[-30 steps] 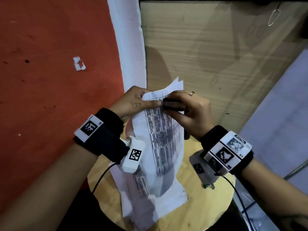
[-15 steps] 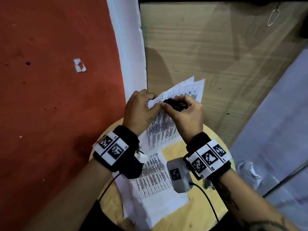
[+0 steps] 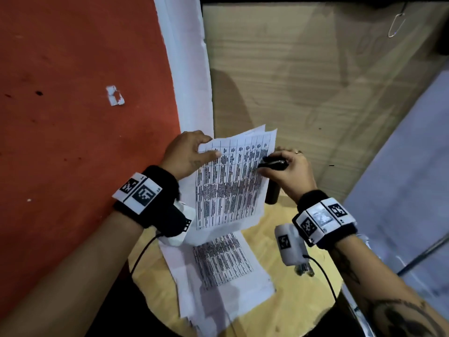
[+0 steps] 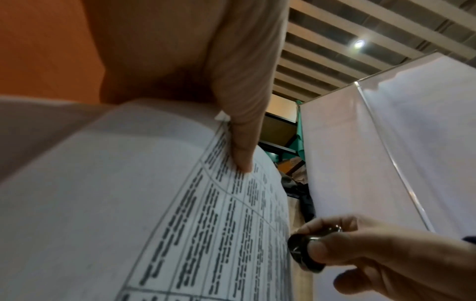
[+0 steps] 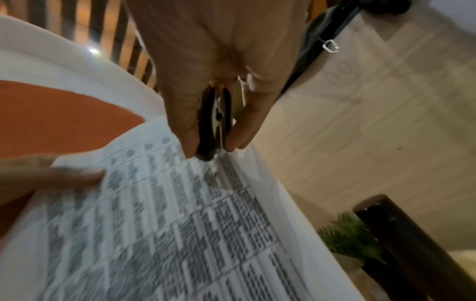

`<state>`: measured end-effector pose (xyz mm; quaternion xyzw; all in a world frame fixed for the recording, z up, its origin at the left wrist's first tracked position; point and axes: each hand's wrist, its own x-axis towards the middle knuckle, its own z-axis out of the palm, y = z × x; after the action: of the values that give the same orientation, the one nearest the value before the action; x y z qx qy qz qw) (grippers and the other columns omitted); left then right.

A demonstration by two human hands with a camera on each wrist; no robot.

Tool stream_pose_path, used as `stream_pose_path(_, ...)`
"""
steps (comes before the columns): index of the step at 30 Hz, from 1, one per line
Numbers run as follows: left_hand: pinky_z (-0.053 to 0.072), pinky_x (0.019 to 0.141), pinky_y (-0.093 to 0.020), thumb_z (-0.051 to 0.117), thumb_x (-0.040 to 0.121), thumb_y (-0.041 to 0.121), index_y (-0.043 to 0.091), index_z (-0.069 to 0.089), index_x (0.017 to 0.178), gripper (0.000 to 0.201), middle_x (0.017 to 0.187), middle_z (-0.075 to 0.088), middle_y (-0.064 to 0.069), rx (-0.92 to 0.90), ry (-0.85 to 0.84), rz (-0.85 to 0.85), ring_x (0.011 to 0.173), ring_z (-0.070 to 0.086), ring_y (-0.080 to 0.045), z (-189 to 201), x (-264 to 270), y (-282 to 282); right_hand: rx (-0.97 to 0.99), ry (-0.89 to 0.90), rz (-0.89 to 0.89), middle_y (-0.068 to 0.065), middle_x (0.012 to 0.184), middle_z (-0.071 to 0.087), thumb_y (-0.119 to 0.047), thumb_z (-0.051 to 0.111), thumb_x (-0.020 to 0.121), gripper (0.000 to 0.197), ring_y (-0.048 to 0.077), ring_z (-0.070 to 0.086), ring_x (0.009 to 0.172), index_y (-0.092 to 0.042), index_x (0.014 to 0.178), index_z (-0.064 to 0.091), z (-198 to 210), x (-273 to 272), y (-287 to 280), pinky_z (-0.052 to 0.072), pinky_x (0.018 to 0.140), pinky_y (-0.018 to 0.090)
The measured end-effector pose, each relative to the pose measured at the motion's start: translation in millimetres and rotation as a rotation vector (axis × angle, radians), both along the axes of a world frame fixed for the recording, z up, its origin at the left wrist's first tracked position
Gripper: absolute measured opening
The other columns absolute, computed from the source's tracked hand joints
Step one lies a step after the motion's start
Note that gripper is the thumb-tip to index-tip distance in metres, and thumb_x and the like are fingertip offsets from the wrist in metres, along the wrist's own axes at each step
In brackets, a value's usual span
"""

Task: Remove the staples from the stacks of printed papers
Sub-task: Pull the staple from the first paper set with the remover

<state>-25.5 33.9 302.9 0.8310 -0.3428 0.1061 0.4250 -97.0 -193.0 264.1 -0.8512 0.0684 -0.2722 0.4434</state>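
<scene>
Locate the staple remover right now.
In the head view the black staple remover sits right of centre, pinched in the right hand, its tip against the right edge of the held printed sheets, which the left hand holds opposite.

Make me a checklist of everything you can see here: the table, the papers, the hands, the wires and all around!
Surface: round wooden table.
Job's things: held papers raised; more printed sheets lying flat; black staple remover at the held papers' right edge.
Clutter: dark cylinder.
Hands: left hand grips the papers; right hand pinches the remover.
Cables: black wires from the wrist cameras.
Surroundings: red wall, wooden panel.
</scene>
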Motion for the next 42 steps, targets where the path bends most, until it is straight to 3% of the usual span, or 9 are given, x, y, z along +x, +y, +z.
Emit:
stream_pose_path(5, 0.047, 0.086, -0.050, 0.063, 0.060, 0.062, 0.019, 0.070, 0.083, 0.048, 0.091, 0.064, -0.011, -0.024, 0.161, -0.034, 0.094, 0.061, -0.037, -14, 6, 2, 0.436, 0.202, 0.299, 0.007, 0.136, 0.044, -0.003, 0.085, 0.056, 0.034, 0.025, 0.050, 0.119, -0.016, 0.085, 0.072, -10, 8, -12, 0.053, 0.063, 0.019)
stream_pose_path(10, 0.047, 0.090, -0.044, 0.077, 0.072, 0.036, 0.017, 0.071, 0.087, 0.024, 0.099, 0.066, -0.013, -0.039, 0.295, -0.125, 0.093, 0.064, -0.027, -13, 12, 3, 0.620, 0.259, 0.464, 0.005, 0.079, 0.071, 0.015, 0.066, 0.070, 0.030, 0.013, 0.066, 0.066, -0.010, 0.087, 0.065, -6, 5, -11, 0.049, 0.051, 0.015)
stream_pose_path(16, 0.045, 0.058, -0.018, 0.087, 0.059, 0.030, 0.015, 0.069, 0.070, 0.026, 0.071, 0.065, -0.005, -0.185, 0.263, -0.059, 0.062, 0.056, -0.004, -11, 24, 17, 0.656, 0.181, 0.502, 0.000, 0.073, 0.073, -0.036, 0.094, 0.015, 0.062, 0.011, 0.068, 0.063, -0.020, 0.073, 0.076, 1, 4, -20, 0.054, 0.056, 0.018)
stream_pose_path(20, 0.041, 0.067, -0.015, 0.072, 0.074, 0.002, 0.014, 0.061, 0.098, 0.030, 0.077, 0.061, -0.005, -0.403, 0.356, 0.140, 0.068, 0.057, -0.005, -32, 31, 52, 0.738, 0.098, 0.499, -0.003, 0.073, 0.073, -0.037, 0.093, 0.009, 0.075, 0.009, 0.069, 0.062, -0.015, 0.077, 0.073, 12, -5, -35, 0.052, 0.052, 0.016)
stream_pose_path(24, 0.049, 0.064, -0.009, 0.088, 0.051, 0.029, 0.014, 0.055, 0.106, 0.066, 0.073, 0.072, 0.017, -0.503, 0.586, 0.024, 0.071, 0.065, 0.008, -65, 12, 45, 0.813, 0.096, 0.503, -0.004, 0.070, 0.072, -0.037, 0.094, 0.008, 0.069, 0.006, 0.068, 0.060, -0.017, 0.072, 0.075, 12, -3, -34, 0.050, 0.048, 0.015)
stream_pose_path(28, 0.050, 0.067, -0.014, 0.066, 0.080, 0.001, 0.012, 0.064, 0.096, 0.019, 0.070, 0.071, 0.019, -0.509, 0.565, 0.065, 0.072, 0.067, 0.005, -78, -6, 22, 0.819, 0.133, 0.468, -0.003, 0.073, 0.073, -0.038, 0.094, 0.014, 0.083, 0.008, 0.069, 0.065, -0.013, 0.088, 0.065, 7, 2, -18, 0.053, 0.054, 0.017)
stream_pose_path(32, 0.051, 0.064, -0.014, 0.059, 0.085, -0.004, 0.011, 0.063, 0.092, 0.017, 0.074, 0.072, 0.012, -0.699, 0.576, 0.212, 0.067, 0.067, 0.000, -97, 5, 43, 0.919, 0.080, 0.351, -0.003, 0.063, 0.070, -0.012, 0.083, 0.051, 0.041, 0.007, 0.067, 0.056, -0.011, 0.086, 0.060, -2, 5, -6, 0.053, 0.050, 0.019)
stream_pose_path(35, 0.048, 0.083, -0.030, 0.065, 0.084, 0.002, 0.004, 0.061, 0.110, 0.027, 0.108, 0.066, -0.013, -0.732, 0.612, 0.460, 0.083, 0.063, -0.020, -158, 25, 76, 0.935, 0.106, 0.178, -0.008, 0.059, 0.069, 0.002, 0.059, 0.084, 0.014, 0.007, 0.065, 0.062, -0.012, 0.084, 0.058, -45, 2, -6, 0.052, 0.049, 0.017)
stream_pose_path(42, 0.045, 0.096, -0.042, 0.068, 0.085, 0.013, -0.010, 0.055, 0.121, 0.045, 0.122, 0.059, -0.024, -0.389, 1.058, 0.830, 0.111, 0.058, -0.036, -327, -3, 94, 1.017, 0.468, -0.057, 0.004, 0.074, 0.069, 0.002, 0.060, 0.086, 0.011, 0.019, 0.060, 0.082, 0.001, 0.096, 0.059, -204, -38, 0, 0.055, 0.056, 0.022)
